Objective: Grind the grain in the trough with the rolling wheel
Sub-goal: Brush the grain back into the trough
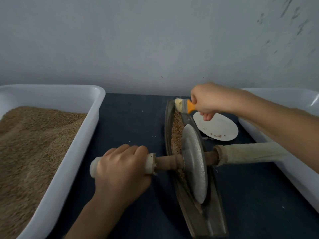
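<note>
Your left hand [119, 169] bare, no glove, ring or watch, your right hand [207, 100] likewise bare, both forearms uncovered, no sleeves in view

A dark blue tabletop [131, 121] runs up to a plain pale grey wall [138, 40]. On the left sits a large white plastic tub [89, 118] filled with brown husk-like material [34, 144]. On the right, 1 more white tub [293, 169] is cut off by the frame edge. Between them, near the back, lies a small white plate [222, 128] holding a few brown crumbs.
</note>
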Demonstrator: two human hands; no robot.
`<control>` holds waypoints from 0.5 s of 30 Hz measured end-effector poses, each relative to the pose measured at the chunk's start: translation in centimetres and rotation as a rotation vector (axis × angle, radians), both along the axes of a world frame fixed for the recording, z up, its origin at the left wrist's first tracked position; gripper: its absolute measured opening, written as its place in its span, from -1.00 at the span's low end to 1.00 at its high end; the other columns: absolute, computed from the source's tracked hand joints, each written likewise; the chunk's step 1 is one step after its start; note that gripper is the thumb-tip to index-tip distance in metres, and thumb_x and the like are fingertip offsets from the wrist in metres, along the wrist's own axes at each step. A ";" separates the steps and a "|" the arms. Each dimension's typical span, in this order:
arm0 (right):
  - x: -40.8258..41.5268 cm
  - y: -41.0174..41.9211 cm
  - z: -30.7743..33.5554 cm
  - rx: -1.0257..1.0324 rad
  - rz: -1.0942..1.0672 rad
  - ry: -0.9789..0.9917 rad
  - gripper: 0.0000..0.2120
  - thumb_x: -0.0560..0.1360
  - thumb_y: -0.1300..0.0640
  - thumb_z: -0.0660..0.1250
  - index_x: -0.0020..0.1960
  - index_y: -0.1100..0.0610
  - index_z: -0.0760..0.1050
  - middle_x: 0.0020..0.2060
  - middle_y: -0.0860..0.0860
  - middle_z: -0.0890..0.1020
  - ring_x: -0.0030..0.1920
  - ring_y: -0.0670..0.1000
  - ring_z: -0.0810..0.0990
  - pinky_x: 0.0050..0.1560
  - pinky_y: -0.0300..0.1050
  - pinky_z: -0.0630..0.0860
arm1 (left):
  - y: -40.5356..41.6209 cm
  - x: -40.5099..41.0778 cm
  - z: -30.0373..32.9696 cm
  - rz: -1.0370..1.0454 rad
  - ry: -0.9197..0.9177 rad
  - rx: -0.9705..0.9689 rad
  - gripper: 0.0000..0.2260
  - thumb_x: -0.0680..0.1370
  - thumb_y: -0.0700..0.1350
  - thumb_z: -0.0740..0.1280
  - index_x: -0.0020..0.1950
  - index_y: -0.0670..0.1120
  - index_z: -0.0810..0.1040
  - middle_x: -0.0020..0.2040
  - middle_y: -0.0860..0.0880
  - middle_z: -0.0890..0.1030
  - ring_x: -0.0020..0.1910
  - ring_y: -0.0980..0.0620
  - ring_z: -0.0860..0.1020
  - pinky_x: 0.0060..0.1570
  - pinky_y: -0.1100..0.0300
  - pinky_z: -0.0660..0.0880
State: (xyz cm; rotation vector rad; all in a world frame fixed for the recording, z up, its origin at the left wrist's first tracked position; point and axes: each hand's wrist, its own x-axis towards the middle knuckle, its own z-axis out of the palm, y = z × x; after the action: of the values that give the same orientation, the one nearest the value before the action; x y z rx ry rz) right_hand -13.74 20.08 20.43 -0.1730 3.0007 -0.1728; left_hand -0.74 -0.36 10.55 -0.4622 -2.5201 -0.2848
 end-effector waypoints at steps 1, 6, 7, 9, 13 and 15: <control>0.3 -0.3 -0.3 0.053 0.002 -0.010 -0.91 0.49 0.32 0.26 -0.11 0.20 0.54 -0.33 0.13 0.65 -0.37 0.06 0.66 -0.33 -0.11 0.59 | 0.0 0.0 0.0 -0.002 0.003 0.002 -0.79 0.13 -0.15 0.42 -0.47 -0.03 0.38 -0.53 0.07 0.39 -0.54 0.05 0.38 -0.34 0.42 -0.08; 1.4 -1.0 -1.5 0.151 0.064 -0.006 -0.85 0.42 0.41 0.20 -0.19 0.30 0.54 -0.41 0.23 0.61 -0.47 0.13 0.58 -0.44 -0.14 0.48 | 0.1 0.1 0.1 0.009 -0.012 -0.003 -0.80 0.17 -0.16 0.41 -0.47 -0.05 0.37 -0.53 0.06 0.38 -0.54 0.05 0.36 -0.43 0.35 -0.06; 1.6 -1.1 -1.3 0.166 0.068 -0.039 -0.83 0.41 0.41 0.21 -0.15 0.33 0.58 -0.35 0.24 0.64 -0.44 0.13 0.57 -0.41 -0.14 0.48 | 0.1 0.1 0.1 0.017 -0.017 -0.008 -0.78 0.16 -0.17 0.43 -0.47 -0.05 0.37 -0.53 0.06 0.38 -0.54 0.04 0.37 -0.42 0.36 -0.06; 2.0 -1.3 -1.0 0.183 0.064 -0.148 -0.77 0.39 0.41 0.21 -0.07 0.34 0.61 -0.26 0.24 0.67 -0.40 0.11 0.54 -0.39 -0.15 0.46 | 0.2 0.1 0.1 0.036 -0.026 -0.016 -0.75 0.12 -0.19 0.47 -0.48 -0.05 0.38 -0.54 0.06 0.38 -0.54 0.03 0.37 -0.37 0.41 -0.08; 2.1 -0.7 1.4 0.077 0.020 -0.343 -0.84 0.49 0.38 0.23 0.00 0.31 0.55 -0.27 0.24 0.66 -0.47 0.05 0.52 -0.54 -0.26 0.41 | 0.2 0.2 0.2 0.042 -0.033 -0.022 -0.73 0.10 -0.19 0.49 -0.48 -0.05 0.37 -0.54 0.06 0.38 -0.55 0.03 0.38 -0.34 0.42 -0.11; 1.6 0.0 3.5 -0.004 -0.021 -0.331 -0.89 0.52 0.36 0.23 -0.02 0.26 0.52 -0.31 0.22 0.65 -0.54 -0.02 0.50 -0.61 -0.30 0.36 | 0.2 0.2 0.2 0.043 -0.030 -0.022 -0.74 0.09 -0.19 0.47 -0.49 -0.05 0.37 -0.54 0.06 0.38 -0.55 0.04 0.38 -0.34 0.41 -0.12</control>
State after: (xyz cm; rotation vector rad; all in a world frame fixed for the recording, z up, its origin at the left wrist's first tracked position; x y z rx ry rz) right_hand -12.19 20.11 23.95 -0.1018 2.6739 -0.1887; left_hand -0.55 -0.13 10.80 -0.4152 -2.5614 -0.2501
